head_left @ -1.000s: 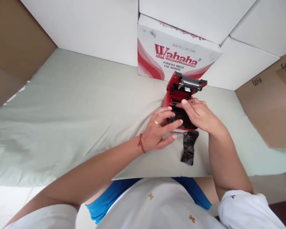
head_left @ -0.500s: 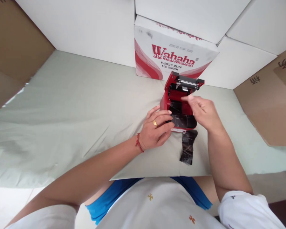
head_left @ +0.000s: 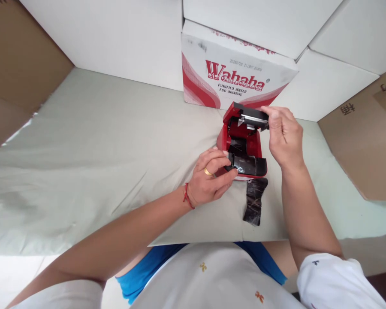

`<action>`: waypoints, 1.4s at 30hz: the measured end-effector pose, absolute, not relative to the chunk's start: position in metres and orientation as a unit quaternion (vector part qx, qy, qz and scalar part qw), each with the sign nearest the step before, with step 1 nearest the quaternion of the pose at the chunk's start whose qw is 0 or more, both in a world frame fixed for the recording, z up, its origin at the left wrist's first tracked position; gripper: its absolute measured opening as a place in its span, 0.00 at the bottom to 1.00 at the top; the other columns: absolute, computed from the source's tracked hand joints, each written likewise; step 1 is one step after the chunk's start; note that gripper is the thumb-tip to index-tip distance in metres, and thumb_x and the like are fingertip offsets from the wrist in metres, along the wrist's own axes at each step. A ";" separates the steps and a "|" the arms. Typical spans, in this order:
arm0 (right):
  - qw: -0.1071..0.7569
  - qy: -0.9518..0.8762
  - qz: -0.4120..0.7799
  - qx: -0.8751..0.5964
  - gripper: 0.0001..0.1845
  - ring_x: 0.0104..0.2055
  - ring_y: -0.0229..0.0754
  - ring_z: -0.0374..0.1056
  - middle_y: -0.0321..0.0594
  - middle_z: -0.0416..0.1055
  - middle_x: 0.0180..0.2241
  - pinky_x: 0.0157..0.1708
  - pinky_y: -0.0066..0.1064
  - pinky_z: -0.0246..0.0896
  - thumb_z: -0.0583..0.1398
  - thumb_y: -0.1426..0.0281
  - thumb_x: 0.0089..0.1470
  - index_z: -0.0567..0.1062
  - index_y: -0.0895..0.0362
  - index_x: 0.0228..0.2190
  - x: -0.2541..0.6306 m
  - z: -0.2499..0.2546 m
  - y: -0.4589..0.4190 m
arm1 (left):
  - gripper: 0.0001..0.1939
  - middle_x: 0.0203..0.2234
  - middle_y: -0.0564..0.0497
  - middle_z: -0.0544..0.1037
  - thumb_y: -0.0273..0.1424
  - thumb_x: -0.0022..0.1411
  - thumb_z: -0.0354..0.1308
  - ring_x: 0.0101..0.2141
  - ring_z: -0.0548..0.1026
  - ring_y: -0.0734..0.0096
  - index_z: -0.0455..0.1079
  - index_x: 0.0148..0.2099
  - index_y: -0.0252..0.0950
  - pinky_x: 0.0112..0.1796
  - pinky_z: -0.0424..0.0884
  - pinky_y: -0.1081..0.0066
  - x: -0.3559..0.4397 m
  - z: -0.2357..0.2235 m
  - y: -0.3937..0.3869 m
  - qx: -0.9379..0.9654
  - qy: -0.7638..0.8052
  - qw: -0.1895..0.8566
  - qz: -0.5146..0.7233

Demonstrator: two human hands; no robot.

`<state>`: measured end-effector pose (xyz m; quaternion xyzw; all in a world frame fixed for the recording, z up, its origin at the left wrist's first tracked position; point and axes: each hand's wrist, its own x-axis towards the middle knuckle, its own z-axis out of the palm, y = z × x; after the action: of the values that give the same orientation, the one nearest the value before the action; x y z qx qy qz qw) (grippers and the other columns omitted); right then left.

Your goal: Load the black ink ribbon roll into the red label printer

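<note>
A red and black label printer [head_left: 223, 138] stands on the cloth with its lid [head_left: 254, 112] raised. Dark, shiny strip [head_left: 244, 164] runs from inside it over the front edge, and a creased tail [head_left: 254, 201] of the same strip lies on the cloth in front. My left hand [head_left: 212, 174] holds the printer's front left corner, its fingertips on the black edge beside the strip. At the lid's right end, my right hand [head_left: 284, 135] grips the edge between thumb and fingers. The fingertips behind the lid are partly hidden.
Behind the printer stands a white and red water carton [head_left: 199, 64], close to its raised lid. White boxes [head_left: 116, 38] line the back. Brown cardboard [head_left: 16, 64] borders the left side, and another brown box [head_left: 366, 141] the right. The pale green cloth [head_left: 99, 141] has wrinkles.
My right hand has moved up from over the printer's opening and taken hold of the lid's right end. The lid is tilted slightly lower. My left hand stays at the front left corner.
</note>
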<state>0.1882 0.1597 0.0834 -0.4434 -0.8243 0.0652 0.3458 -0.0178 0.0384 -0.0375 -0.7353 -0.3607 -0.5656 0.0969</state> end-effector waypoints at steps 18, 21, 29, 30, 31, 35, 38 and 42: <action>0.246 -0.877 0.078 -0.404 0.21 0.48 0.52 0.77 0.45 0.86 0.48 0.51 0.49 0.75 0.56 0.62 0.80 0.90 0.48 0.49 0.205 0.070 0.095 | 0.14 0.44 0.49 0.81 0.27 0.71 0.66 0.54 0.80 0.58 0.80 0.55 0.49 0.57 0.81 0.53 -0.016 -0.036 0.035 -0.732 -0.363 0.105 -0.567; 0.277 -0.875 0.048 -0.394 0.19 0.48 0.51 0.77 0.46 0.86 0.48 0.50 0.48 0.75 0.58 0.64 0.79 0.89 0.52 0.51 0.205 0.062 0.093 | 0.11 0.42 0.49 0.80 0.28 0.73 0.64 0.51 0.80 0.60 0.77 0.55 0.45 0.53 0.81 0.55 -0.016 -0.032 0.037 -0.739 -0.357 0.104 -0.562; 0.367 -0.860 0.036 -0.353 0.15 0.56 0.52 0.80 0.48 0.86 0.52 0.57 0.49 0.78 0.63 0.75 0.74 0.86 0.53 0.55 0.198 0.042 0.048 | 0.10 0.48 0.44 0.80 0.28 0.79 0.57 0.56 0.79 0.56 0.76 0.57 0.41 0.58 0.80 0.53 -0.028 -0.029 0.043 -0.697 -0.405 0.048 -0.590; 0.371 -0.860 0.033 -0.348 0.16 0.55 0.52 0.80 0.48 0.86 0.52 0.56 0.49 0.78 0.64 0.76 0.73 0.85 0.52 0.56 0.198 0.039 0.043 | 0.11 0.48 0.45 0.81 0.26 0.79 0.56 0.56 0.79 0.57 0.76 0.57 0.41 0.58 0.80 0.54 -0.030 -0.029 0.045 -0.696 -0.407 0.040 -0.591; 0.374 -0.860 0.026 -0.345 0.18 0.55 0.53 0.80 0.48 0.85 0.52 0.56 0.50 0.78 0.64 0.77 0.72 0.84 0.52 0.58 0.198 0.037 0.038 | 0.12 0.47 0.46 0.81 0.24 0.78 0.56 0.55 0.80 0.58 0.76 0.57 0.41 0.57 0.80 0.54 -0.033 -0.028 0.046 -0.698 -0.404 0.034 -0.590; 0.388 -0.858 0.006 -0.337 0.22 0.54 0.52 0.79 0.47 0.84 0.52 0.55 0.49 0.77 0.65 0.80 0.70 0.81 0.51 0.60 0.199 0.029 0.033 | 0.20 0.47 0.47 0.81 0.19 0.75 0.53 0.54 0.80 0.60 0.77 0.59 0.44 0.55 0.80 0.56 -0.039 -0.029 0.050 -0.719 -0.381 0.036 -0.580; 0.401 -0.853 0.005 -0.336 0.22 0.53 0.50 0.79 0.45 0.85 0.51 0.54 0.48 0.77 0.65 0.81 0.69 0.81 0.50 0.59 0.197 0.024 0.036 | 0.25 0.48 0.48 0.81 0.16 0.75 0.51 0.53 0.79 0.61 0.77 0.61 0.46 0.53 0.80 0.56 -0.042 -0.031 0.051 -0.727 -0.381 0.043 -0.570; 0.417 -0.846 -0.002 -0.333 0.24 0.53 0.50 0.80 0.43 0.85 0.50 0.53 0.47 0.78 0.65 0.81 0.69 0.81 0.48 0.60 0.196 0.019 0.039 | 0.24 0.40 0.51 0.79 0.16 0.76 0.53 0.48 0.78 0.65 0.80 0.58 0.49 0.48 0.77 0.60 -0.044 -0.030 0.054 -0.722 -0.393 0.076 -0.564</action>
<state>0.1959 0.0386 0.0194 -0.3333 -0.8457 -0.0020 0.4168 -0.0442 0.0541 -0.0295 -0.7220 -0.3930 -0.5644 0.0759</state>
